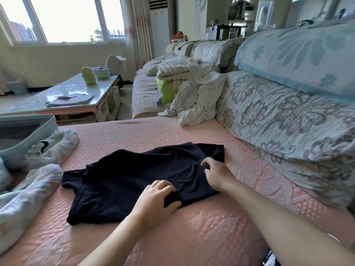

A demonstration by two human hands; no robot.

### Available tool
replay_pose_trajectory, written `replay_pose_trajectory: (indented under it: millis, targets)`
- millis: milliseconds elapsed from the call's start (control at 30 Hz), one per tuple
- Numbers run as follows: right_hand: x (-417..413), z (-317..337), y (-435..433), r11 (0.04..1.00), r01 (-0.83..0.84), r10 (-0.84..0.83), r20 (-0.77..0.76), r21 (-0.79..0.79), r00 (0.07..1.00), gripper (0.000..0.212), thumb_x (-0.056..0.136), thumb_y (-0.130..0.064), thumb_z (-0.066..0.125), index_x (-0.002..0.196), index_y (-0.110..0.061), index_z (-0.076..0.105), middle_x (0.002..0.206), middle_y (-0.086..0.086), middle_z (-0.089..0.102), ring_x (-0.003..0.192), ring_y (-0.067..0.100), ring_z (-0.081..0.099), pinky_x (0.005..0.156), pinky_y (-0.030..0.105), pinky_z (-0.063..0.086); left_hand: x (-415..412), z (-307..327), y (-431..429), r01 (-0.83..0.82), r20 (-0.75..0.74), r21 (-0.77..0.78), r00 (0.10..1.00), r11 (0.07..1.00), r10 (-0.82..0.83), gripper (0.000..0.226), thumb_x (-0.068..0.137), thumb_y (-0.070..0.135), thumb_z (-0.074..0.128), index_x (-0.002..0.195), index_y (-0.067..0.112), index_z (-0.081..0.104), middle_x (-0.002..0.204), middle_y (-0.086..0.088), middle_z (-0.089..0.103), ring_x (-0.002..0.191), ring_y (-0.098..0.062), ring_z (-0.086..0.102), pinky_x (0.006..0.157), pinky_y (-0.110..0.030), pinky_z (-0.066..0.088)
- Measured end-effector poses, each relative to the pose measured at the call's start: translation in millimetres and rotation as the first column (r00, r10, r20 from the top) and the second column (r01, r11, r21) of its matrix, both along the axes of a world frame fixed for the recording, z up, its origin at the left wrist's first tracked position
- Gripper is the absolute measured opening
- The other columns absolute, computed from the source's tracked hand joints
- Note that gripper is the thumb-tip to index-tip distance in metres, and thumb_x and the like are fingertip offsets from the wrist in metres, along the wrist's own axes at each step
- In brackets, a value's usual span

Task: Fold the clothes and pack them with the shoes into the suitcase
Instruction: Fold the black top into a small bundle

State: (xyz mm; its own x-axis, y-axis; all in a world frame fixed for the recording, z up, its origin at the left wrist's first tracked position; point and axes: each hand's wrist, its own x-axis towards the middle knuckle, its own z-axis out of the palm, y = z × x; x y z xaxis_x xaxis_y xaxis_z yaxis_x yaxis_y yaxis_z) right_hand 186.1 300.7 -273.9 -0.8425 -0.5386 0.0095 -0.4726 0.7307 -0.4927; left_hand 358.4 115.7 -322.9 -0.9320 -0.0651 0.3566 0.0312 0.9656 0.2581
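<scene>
The black T-shirt lies spread on the pink quilted sofa cover, just below the middle of the frame, partly folded over itself with one sleeve pointing toward the left edge. Both hands are on its right-hand part. The left hand sits at the shirt's lower edge, fingers curled over a bunched ridge of cloth and thumb closing on it from below, so it grips the fabric. The right hand, a little higher and further right, has bent fingers and thumb pinching a fold near the shirt's upper right corner. Both bare forearms run in from the bottom of the frame.

At the left edge the suitcase — pale blue, lid open — rests on the same cover, well apart from the shirt. Two translucent elastic-edged covers lie between it and the shirt. The upper cover holds what is probably a shoe, dark and white through the film. The lower cover almost touches the shirt's sleeve.

Above the shirt, at the centre of the frame, a heap of white clothes slumps against the floral back cushions, which fill the right side. A bright green item shows behind the heap. In the upper left stand a glossy coffee table with papers on it and, beyond it, a wide window.
</scene>
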Motion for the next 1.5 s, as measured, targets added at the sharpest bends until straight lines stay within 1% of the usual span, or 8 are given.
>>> replay_pose_trajectory:
  millis: [233,433,567,700,967,1300,1400,1500]
  targets:
    - [9.3,15.6,20.1,0.998,0.034,-0.04,-0.097,-0.06,0.995,0.035,0.099,-0.013,0.042,0.11,-0.029,0.071,0.123,0.003,0.06,0.109,0.026,0.062,0.095,0.033,0.049,13.1,12.6,13.0,-0.045,-0.308,0.058,0.949,0.997,0.06,0.018,0.097,0.026,0.051,0.088,0.02,0.065,0.087,0.012,0.06,0.084,-0.011,0.058,0.072,-0.026,0.05]
    - [30.9,13.0,30.4,0.896,-0.031,0.063,-0.058,0.444,0.996,0.046,0.092,-0.011,0.046,0.128,-0.036,0.057,0.136,0.003,0.05,0.125,0.027,0.05,0.105,0.037,0.04,29.9,9.7,23.5,0.152,-0.011,-0.074,0.988,0.986,-0.153,0.019,0.093,0.043,0.05,0.098,0.031,0.064,0.097,0.014,0.058,0.091,-0.009,0.054,0.071,-0.029,0.051]
    - [42.9,12.2,4.2,0.863,0.003,0.22,-0.38,0.506,0.898,0.052,0.084,-0.013,0.05,0.133,-0.031,0.049,0.14,0.008,0.036,0.129,0.029,0.035,0.109,0.04,0.029,41.8,13.1,0.3,-0.065,-0.147,0.077,0.986,0.995,0.076,0.018,0.095,0.034,0.048,0.098,0.028,0.064,0.095,0.013,0.063,0.09,-0.01,0.061,0.075,-0.029,0.053]
    - [67.7,-0.2,-34.0,0.871,-0.317,0.432,-0.278,0.377,0.858,0.048,0.091,-0.02,0.05,0.138,-0.032,0.052,0.149,0.001,0.037,0.135,0.024,0.039,0.109,0.037,0.03,65.8,14.6,-48.3,-0.469,-0.084,-0.016,0.881,0.883,0.466,0.026,0.081,0.003,0.062,0.103,0.016,0.067,0.095,-0.005,0.061,0.089,-0.031,0.06,0.073,-0.041,0.053]
    - [124.4,-11.5,-96.2,0.781,-0.528,0.597,-0.152,0.333,0.788,0.051,0.1,-0.038,0.05,0.15,-0.035,0.041,0.162,0.001,0.029,0.146,0.021,0.03,0.119,0.035,0.025,125.7,30.4,-96.5,-0.864,0.215,0.019,0.495,0.503,0.842,0.044,0.093,0.045,0.056,0.119,0.01,0.058,0.123,-0.015,0.06,0.12,-0.034,0.053,0.1,-0.04,0.038]
    - [134.7,-14.6,-103.3,0.766,-0.548,0.602,-0.076,0.336,0.795,0.062,0.098,-0.04,0.049,0.156,-0.037,0.027,0.167,-0.001,0.018,0.151,0.017,0.02,0.121,0.033,0.017,141.9,64.5,-86.8,-0.61,0.121,0.636,0.684,0.473,0.719,0.015,0.092,0.017,0.051,0.08,0.01,0.054,0.073,-0.003,0.059,0.074,-0.023,0.054,0.059,-0.031,0.035]
    - [134.3,-12.8,-105.4,0.765,-0.565,0.61,-0.067,0.308,0.79,0.069,0.093,-0.037,0.053,0.156,-0.04,0.026,0.167,-0.002,0.016,0.152,0.017,0.019,0.122,0.032,0.016,149.5,70.3,-83.3,-0.594,0.067,0.613,0.697,0.521,0.714,0.013,0.086,0.015,0.061,0.081,0.011,0.049,0.07,0.002,0.051,0.066,-0.018,0.046,0.057,-0.02,0.033]
    - [132.5,-10.8,-107.1,0.749,-0.597,0.627,-0.018,0.287,0.779,0.073,0.087,-0.035,0.057,0.153,-0.045,0.029,0.167,-0.004,0.015,0.152,0.016,0.018,0.122,0.034,0.015,163.6,76.2,-92.1,-0.724,0.258,0.29,0.688,0.625,0.678,0.024,0.079,0.01,0.063,0.097,0.015,0.047,0.079,0.001,0.052,0.07,-0.016,0.048,0.058,-0.028,0.034]
